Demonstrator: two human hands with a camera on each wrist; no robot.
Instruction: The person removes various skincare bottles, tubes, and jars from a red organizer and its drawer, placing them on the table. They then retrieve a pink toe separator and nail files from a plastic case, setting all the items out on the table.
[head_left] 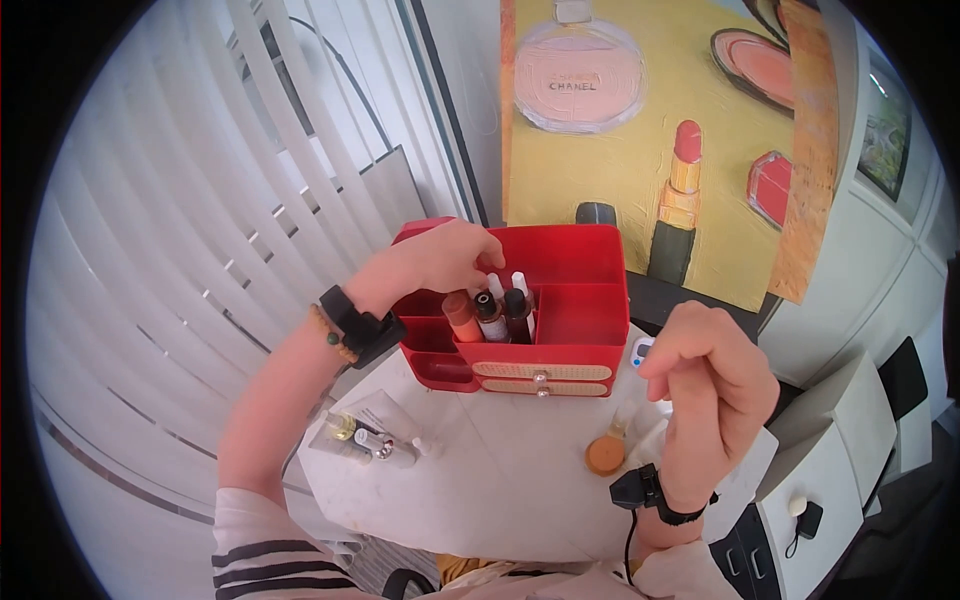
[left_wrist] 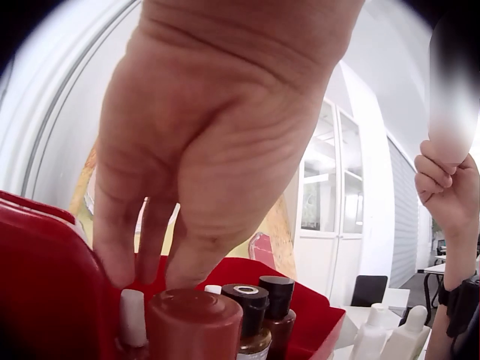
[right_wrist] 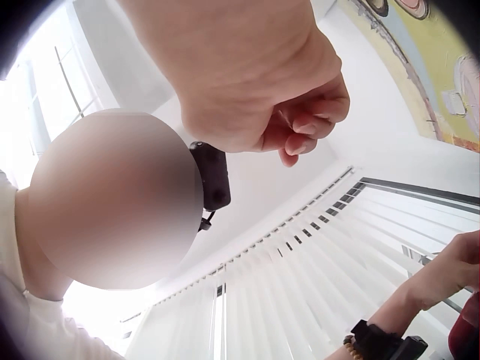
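My left hand reaches over the left side of a red makeup organizer, fingers pointing down. In the left wrist view, the fingertips of the left hand are right at the top of a small white cap, and nothing shows between thumb and fingers. Close by stand a bottle with a reddish-brown cap and two black-capped bottles, one dark and one labelled. Raised to the right of the organizer, my right hand has its fingers curled in, with no object visible in them.
Several small bottles lie on the white table at front left. A container with an orange lid is near my right wrist, with white bottles beside it. Behind the organizer leans a painting of cosmetics. Vertical blinds hang at left.
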